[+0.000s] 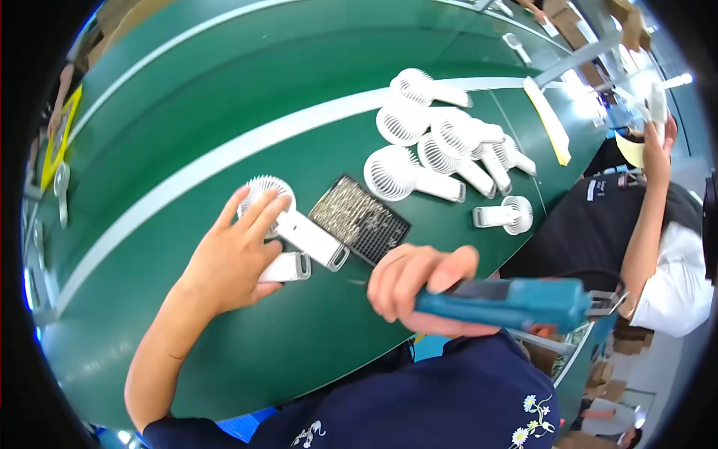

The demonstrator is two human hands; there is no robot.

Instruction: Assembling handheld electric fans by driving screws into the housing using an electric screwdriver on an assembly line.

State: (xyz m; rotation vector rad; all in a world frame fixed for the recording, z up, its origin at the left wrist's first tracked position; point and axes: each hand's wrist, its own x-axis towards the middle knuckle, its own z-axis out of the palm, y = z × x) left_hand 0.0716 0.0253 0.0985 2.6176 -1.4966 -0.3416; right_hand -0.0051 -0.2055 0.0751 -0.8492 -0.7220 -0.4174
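My left hand (235, 258) is low over the table at centre left. Its thumb and forefinger close round a white handheld fan (293, 266), whose far part is hidden under the palm. The other fingers stretch over the head of a second white fan (310, 238), which lies with its handle toward me. My right hand (419, 288) is wrapped round a teal and dark electric screwdriver (516, 299). Its thin bit points left, toward the fans but apart from them. Between and beyond my hands, a black gridded tray (381, 232) holds many small screws standing in rows.
Several white fans (393, 173) are heaped beyond the tray, and one fan (501, 216) lies nearer on the right. Farther right are a pale yellow strip (550, 123) and a co-worker (643, 224) with a raised hand. A white line (217, 157) curves across the green table.
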